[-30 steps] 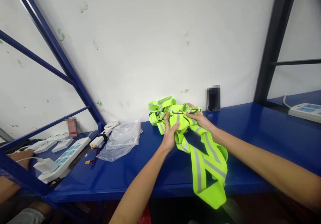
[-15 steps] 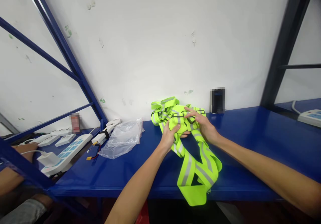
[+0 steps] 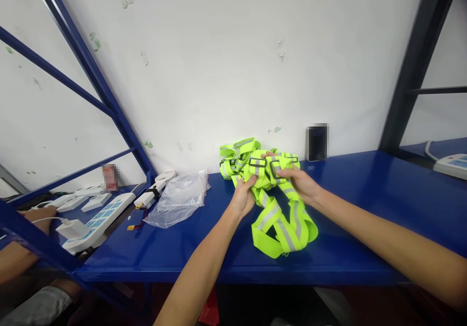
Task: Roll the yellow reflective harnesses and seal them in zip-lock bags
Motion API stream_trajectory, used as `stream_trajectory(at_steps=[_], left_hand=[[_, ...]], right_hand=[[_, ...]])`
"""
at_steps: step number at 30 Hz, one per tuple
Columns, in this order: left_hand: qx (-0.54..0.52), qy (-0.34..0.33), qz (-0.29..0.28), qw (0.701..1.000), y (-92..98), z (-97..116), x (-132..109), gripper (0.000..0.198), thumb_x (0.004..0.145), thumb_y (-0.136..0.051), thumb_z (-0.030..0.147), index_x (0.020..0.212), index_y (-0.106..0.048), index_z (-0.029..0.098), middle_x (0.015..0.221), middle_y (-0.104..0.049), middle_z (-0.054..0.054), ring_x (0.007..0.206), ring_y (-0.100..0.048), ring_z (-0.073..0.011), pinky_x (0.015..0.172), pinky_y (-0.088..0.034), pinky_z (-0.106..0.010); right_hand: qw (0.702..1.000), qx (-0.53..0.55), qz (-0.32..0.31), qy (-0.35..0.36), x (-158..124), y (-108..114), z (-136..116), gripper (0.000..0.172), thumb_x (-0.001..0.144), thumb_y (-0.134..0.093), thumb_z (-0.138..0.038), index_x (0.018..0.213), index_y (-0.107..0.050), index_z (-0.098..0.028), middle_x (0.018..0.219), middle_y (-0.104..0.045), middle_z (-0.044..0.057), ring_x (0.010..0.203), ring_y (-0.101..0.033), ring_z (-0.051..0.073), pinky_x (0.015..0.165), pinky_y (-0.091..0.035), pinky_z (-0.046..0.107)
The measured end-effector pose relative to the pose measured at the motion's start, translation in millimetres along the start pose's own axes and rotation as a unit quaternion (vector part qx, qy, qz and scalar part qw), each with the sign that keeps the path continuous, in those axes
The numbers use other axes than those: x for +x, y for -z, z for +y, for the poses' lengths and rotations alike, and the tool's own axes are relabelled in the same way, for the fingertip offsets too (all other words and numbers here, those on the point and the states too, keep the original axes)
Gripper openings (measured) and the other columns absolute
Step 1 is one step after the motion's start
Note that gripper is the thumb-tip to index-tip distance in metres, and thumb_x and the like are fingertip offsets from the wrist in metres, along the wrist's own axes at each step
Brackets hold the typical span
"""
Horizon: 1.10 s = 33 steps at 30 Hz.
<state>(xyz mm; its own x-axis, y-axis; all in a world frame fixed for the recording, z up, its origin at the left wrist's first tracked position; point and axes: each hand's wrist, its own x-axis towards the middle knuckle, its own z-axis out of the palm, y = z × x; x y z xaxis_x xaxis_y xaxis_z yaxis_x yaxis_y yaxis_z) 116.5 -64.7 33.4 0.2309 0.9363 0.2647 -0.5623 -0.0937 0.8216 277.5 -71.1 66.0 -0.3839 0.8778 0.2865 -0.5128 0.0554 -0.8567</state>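
Left hand (image 3: 242,197) is closed on a strap at the bunched top of the hi-vis reflective vest (image 3: 280,224). Right hand (image 3: 301,182) grasps the same bunch from its 3 o'clock side, thumb over a black buckle. Change: the long loop that dangled past the front edge a second ago now lies wholly on the blue metal shelf (image 3: 365,228), so we read the vest as being gathered tighter. It sits at our 12 o'clock, near the white wall (image 3: 219,63).

Surface, left to right:
- another person's hand (image 3: 36,215) at 9 o'clock, by the white power strips (image 3: 100,219)
- clear plastic bag (image 3: 178,199) at 10 o'clock
- dark blurred item (image 3: 317,142) against the wall at 1 o'clock
- another power strip (image 3: 452,163) at 3 o'clock

We see rack uprights (image 3: 412,73) on both sides.
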Motion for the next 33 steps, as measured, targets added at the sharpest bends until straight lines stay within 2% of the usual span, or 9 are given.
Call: stream_trajectory(at_steps=[6,9,12,15,19,21,24,28,33], left_hand=[[-0.045,0.060,-0.052,0.996,-5.3,-4,3,0.042,0.085,-0.057,0.045,0.116,-0.062,0.017,0.118,-0.067,-0.011,0.115,-0.060,-0.0281,0.095,-0.050,-0.042],[-0.053,0.023,-0.001,0.998,-8.7,-8,9,0.042,0.086,-0.054,0.041,0.122,-0.059,0.018,0.125,-0.064,-0.009,0.119,-0.058,-0.0261,0.097,-0.048,-0.039],[-0.051,-0.017,0.051,0.997,-11.0,-14,12,0.046,0.086,-0.055,0.044,0.126,-0.055,0.021,0.129,-0.062,-0.008,0.120,-0.057,-0.0243,0.098,-0.047,-0.037],[-0.039,-0.022,0.049,0.998,-12.5,-20,9,0.054,0.082,-0.062,0.050,0.127,-0.052,0.022,0.126,-0.063,-0.008,0.116,-0.059,-0.0240,0.098,-0.047,-0.037],[0.004,0.060,-0.016,0.998,-13.1,-22,-1,0.060,0.068,-0.078,0.035,0.120,-0.054,0.020,0.099,-0.069,-0.005,0.090,-0.067,-0.0208,0.085,-0.052,-0.034],[0.035,0.108,-0.039,0.993,-12.3,-20,-6,0.054,0.065,-0.079,0.029,0.112,-0.056,0.018,0.082,-0.067,-0.002,0.071,-0.065,-0.0160,0.071,-0.052,-0.029],[0.112,0.159,-0.058,0.979,-8.7,-14,-13,0.043,0.064,-0.075,0.022,0.103,-0.057,0.016,0.076,-0.066,-0.002,0.055,-0.057,-0.0114,0.052,-0.044,-0.023],[0.223,0.199,-0.081,0.951,-0.1,-7,-25,0.024,0.062,-0.067,0.014,0.085,-0.060,0.014,0.072,-0.064,-0.002,0.053,-0.052,-0.0099,0.047,-0.038,-0.021],[0.275,0.207,-0.112,0.932,11.8,9,-42,0.022,0.063,-0.067,0.013,0.085,-0.061,0.014,0.074,-0.065,-0.002,0.065,-0.058,-0.0124,0.059,-0.045,-0.022]], right_hand=[[0.999,0.029,0.013,-0.007,8,6,13,0.054,0.064,-0.073,-0.015,0.116,-0.064,-0.024,0.110,-0.073,0.005,0.097,-0.069,0.026,0.086,-0.055,0.041],[0.998,0.047,0.037,0.000,11,-1,18,0.054,0.061,-0.072,-0.013,0.113,-0.065,-0.022,0.100,-0.075,0.005,0.095,-0.069,0.027,0.086,-0.055,0.041],[0.994,0.040,0.075,0.061,16,-11,21,0.062,0.059,-0.072,-0.012,0.118,-0.062,-0.026,0.097,-0.075,0.001,0.094,-0.069,0.024,0.085,-0.054,0.039],[0.987,0.015,0.116,0.108,20,-21,22,0.063,0.060,-0.072,-0.016,0.121,-0.059,-0.029,0.097,-0.074,-0.001,0.091,-0.068,0.022,0.083,-0.054,0.036],[0.963,-0.110,0.167,0.183,26,-25,20,0.056,0.065,-0.072,-0.019,0.120,-0.061,-0.028,0.098,-0.072,0.000,0.089,-0.067,0.021,0.081,-0.053,0.033],[0.945,-0.176,0.178,0.211,29,-20,17,0.053,0.068,-0.073,-0.022,0.119,-0.062,-0.027,0.102,-0.071,0.001,0.092,-0.066,0.021,0.083,-0.052,0.033],[0.931,-0.202,0.192,0.236,33,-2,14,0.053,0.068,-0.074,-0.025,0.120,-0.061,-0.026,0.106,-0.070,0.001,0.096,-0.064,0.022,0.087,-0.051,0.034],[0.937,-0.157,0.221,0.221,35,20,14,0.052,0.064,-0.079,-0.026,0.113,-0.063,-0.025,0.101,-0.071,0.000,0.093,-0.065,0.020,0.085,-0.052,0.033],[0.971,-0.036,0.206,0.118,28,18,10,0.032,0.066,-0.077,-0.024,0.096,-0.065,-0.020,0.090,-0.073,0.003,0.084,-0.068,0.023,0.077,-0.057,0.036]])
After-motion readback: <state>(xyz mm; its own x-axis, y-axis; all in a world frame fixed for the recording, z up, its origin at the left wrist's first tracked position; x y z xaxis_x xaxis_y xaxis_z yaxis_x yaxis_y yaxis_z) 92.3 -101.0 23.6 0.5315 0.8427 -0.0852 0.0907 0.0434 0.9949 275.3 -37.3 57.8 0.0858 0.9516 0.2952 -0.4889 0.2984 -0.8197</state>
